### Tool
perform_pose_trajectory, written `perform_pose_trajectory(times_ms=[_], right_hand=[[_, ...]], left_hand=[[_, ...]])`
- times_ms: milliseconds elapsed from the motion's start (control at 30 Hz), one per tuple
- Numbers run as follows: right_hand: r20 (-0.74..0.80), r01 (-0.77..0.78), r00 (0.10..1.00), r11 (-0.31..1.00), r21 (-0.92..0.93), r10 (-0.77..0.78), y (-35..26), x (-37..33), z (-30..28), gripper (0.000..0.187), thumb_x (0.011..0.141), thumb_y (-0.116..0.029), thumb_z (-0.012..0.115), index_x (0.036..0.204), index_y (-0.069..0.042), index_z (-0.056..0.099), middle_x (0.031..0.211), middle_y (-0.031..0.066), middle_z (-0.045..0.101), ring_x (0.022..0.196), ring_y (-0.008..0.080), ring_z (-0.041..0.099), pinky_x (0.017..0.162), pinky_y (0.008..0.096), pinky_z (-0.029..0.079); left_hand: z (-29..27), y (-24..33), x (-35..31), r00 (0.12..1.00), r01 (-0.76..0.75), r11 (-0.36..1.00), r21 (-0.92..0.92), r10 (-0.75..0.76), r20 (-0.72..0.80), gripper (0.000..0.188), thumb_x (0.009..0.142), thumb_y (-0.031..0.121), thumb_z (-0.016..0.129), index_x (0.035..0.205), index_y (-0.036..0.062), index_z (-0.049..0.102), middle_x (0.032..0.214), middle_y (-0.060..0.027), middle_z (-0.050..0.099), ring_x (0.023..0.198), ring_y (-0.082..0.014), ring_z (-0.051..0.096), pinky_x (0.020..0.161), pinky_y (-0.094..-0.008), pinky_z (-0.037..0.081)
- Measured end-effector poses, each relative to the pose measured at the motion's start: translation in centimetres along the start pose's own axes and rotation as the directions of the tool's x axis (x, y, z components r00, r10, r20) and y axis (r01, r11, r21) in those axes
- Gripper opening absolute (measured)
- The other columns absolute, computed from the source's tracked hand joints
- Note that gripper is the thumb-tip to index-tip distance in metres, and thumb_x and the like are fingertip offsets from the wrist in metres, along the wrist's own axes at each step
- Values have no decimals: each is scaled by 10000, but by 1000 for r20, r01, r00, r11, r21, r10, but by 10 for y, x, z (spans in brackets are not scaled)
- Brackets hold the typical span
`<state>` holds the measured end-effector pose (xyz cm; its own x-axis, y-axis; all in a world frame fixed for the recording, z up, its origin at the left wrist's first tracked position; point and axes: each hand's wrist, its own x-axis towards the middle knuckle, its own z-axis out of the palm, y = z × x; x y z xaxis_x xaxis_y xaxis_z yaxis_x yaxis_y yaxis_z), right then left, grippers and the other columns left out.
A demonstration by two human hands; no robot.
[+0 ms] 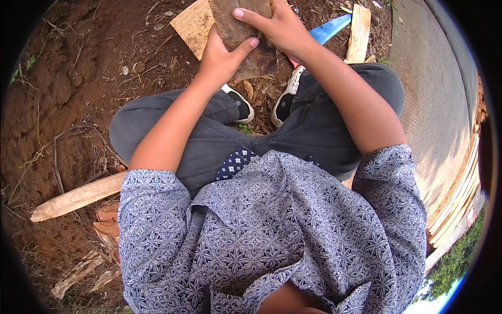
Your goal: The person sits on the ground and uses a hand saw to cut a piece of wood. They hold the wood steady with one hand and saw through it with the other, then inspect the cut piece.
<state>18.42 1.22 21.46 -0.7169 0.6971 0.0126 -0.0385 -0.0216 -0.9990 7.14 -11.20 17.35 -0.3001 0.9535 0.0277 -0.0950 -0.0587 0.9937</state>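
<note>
A weathered brown wooden board (230, 23) is between my hands at the top of the view, its far end cut off by the frame. My left hand (222, 57) grips its lower left edge, the thumb lying across the face. From the right side my right hand (282, 29) holds it, thumb on top and the other fingers mostly hidden. Beneath and to the left shows a paler wooden board (192, 27). Another dark flat piece of wood (256, 67) lies under my hands, near my shoes.
Right of my right forearm lies a flat blue tapered thing (330, 30), with a wood offcut (359, 34) beside it. A long split wood piece (78, 196) and wood chunks (107, 220) rest on the soil at left. Stacked wooden strips (457, 183) stand far right, past a grey paved strip (431, 78).
</note>
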Motion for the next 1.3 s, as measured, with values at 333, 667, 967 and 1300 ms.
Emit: perform_pose_trajectory(times_ms=[333,667,967,1300], right_hand=[[40,-39,999,998,45,38,0,1,-1,513,955,-186,772,1327,27,490,1234,116,660,1141,171,642,990,337,527],[139,41,989,998,50,-48,-5,-1,-5,518,973,-157,743,1373,16,464,1264,114,640,1174,179,616,1009,348,507],[163,49,985,997,59,-58,-6,-2,-7,495,981,-128,722,1379,14,464,1251,108,648,1154,177,627,998,348,515],[114,-27,993,999,16,25,-5,-2,-4,568,983,-163,730,1416,16,409,1295,126,625,1194,188,606,1015,355,509]], left_hand=[[4,5,-2,1000,11,997,-79,-12,-16,563,956,98,744,1420,6,438,1322,-121,620,1228,-198,612,1045,-365,500],[-3,5,-3,993,-90,980,176,101,-55,535,932,106,775,1332,-6,439,1260,-138,635,1143,-199,649,967,-350,534],[0,7,-3,992,-107,978,177,117,-47,540,923,123,788,1322,-13,451,1227,-140,647,1126,-196,655,952,-345,534],[1,6,-3,997,-60,995,78,63,-33,544,933,65,748,1364,-15,425,1283,-134,616,1166,-197,636,973,-344,534]])
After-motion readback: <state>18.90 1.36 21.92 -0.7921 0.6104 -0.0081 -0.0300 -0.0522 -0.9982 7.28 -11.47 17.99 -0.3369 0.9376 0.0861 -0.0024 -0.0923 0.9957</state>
